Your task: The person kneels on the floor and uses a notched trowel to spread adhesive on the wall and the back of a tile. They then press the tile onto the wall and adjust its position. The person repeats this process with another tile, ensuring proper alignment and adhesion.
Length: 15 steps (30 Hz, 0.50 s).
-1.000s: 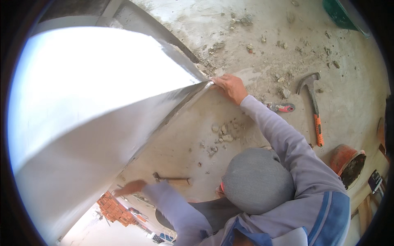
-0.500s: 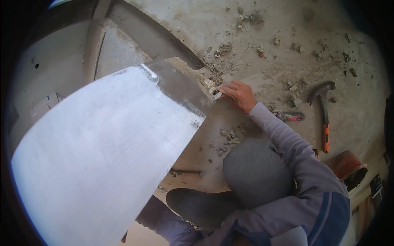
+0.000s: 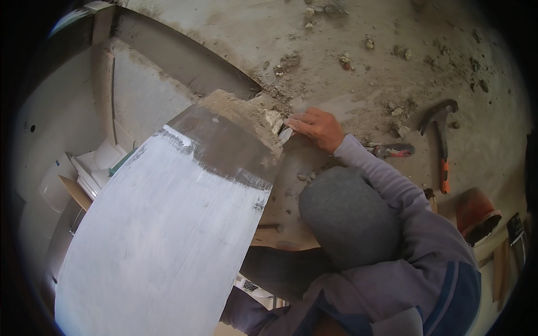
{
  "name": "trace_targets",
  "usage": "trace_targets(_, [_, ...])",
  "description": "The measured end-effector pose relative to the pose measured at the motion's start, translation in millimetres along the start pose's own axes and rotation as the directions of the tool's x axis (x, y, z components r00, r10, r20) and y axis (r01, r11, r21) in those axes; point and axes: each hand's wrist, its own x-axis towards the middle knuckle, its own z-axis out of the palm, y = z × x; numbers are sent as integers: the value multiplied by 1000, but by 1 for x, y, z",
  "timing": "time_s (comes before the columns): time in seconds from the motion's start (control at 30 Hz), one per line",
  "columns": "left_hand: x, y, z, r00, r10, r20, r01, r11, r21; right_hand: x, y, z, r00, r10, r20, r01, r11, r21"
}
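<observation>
Dusty floor (image 3: pixel 358 101) spreads beneath me, strewn with rubble (image 3: pixel 400 130). I have the right hand (image 3: pixel 320 131) at the crumbled end of a white-faced slab (image 3: pixel 168 235), its fingers (image 3: pixel 301 120) pinching a thin pale piece (image 3: pixel 285 135) beside that edge. The left hand is out of view, so I can't tell how its fingers stand. Rightward I see a red-handled tool (image 3: pixel 397 150), a claw hammer (image 3: pixel 441 143) and a reddish bucket (image 3: pixel 472 208).
</observation>
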Motion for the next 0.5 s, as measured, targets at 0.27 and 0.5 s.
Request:
trace_targets(0.27, [0,-6,-8,1000,-3,8,2,1000,28,0,-1,2,1000,-24,-18,23,999,-25])
trace_targets(0.5, [1,-11,-25,1000,6,23,-7,999,43,-4,-1,3,1000,-1,6,1,1000,-21])
